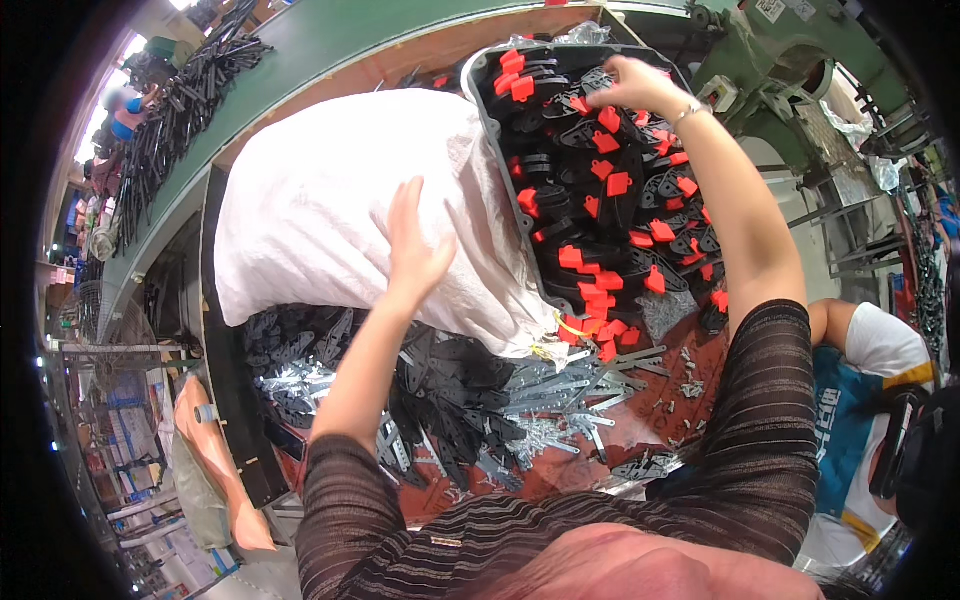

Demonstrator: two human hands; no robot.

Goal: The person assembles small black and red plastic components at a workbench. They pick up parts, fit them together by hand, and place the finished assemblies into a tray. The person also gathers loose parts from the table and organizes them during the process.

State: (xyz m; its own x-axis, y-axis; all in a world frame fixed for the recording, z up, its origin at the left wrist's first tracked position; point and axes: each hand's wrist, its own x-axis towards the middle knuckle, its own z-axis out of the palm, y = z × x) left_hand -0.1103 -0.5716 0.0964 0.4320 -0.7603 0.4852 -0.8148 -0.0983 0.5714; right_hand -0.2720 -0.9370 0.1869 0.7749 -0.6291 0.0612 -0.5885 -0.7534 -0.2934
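Note:
A large white woven sack (330,190) lies across the bench, its tied mouth toward me. My left hand (415,245) is over the sack with its fingers stretched out and holds nothing; whether it touches the cloth I cannot tell. To the right, a grey-rimmed bin (503,165) is heaped with black parts that carry red tabs (618,184). My right hand (640,85) reaches over the bin's far end. Its thumb and fingers curl round a flat grey-and-black part (594,80), partly hidden by the hand.
Black plates (440,385) and loose metal strips (550,400) cover the reddish bench top (640,405) before me. A green machine (770,60) stands at the far right. Close on my right is a person in a white and teal shirt (840,400). A green surface (350,35) runs behind.

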